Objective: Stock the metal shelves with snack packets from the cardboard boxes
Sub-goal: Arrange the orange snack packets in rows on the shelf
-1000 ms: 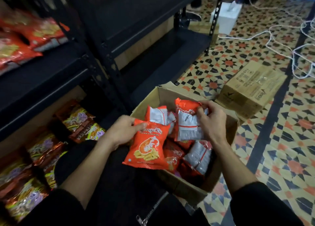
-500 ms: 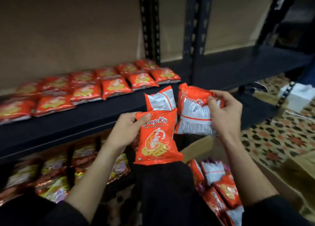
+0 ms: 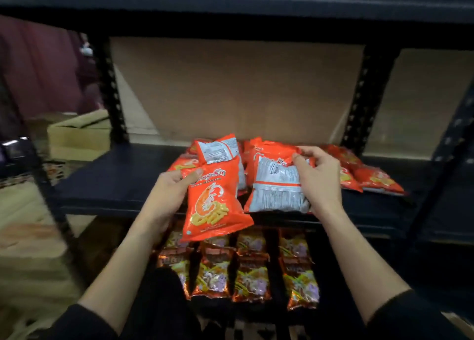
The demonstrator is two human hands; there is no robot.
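My left hand [image 3: 169,190] grips orange prawn cracker packets [image 3: 214,203], one facing me with a prawn picture and another behind it showing its white back. My right hand [image 3: 319,178] grips more of the orange packets [image 3: 275,183], their white backs toward me. Both hands hover at the front edge of the black metal shelf [image 3: 115,180]. Orange packets [image 3: 369,178] lie in rows on the shelf's right half. The shelf's left half is bare. The cardboard box I took them from is out of view.
The lower shelf holds rows of dark red and yellow snack packets [image 3: 252,280]. Black perforated uprights [image 3: 110,90] stand left and right [image 3: 364,95]. A brown backing board [image 3: 230,88] closes the rear. A cardboard box [image 3: 77,134] sits on the floor at left, behind the shelving.
I lifted the packets out of the cardboard box and turned from it to face the shelf. Both hands carried them up to the middle shelf's front edge.
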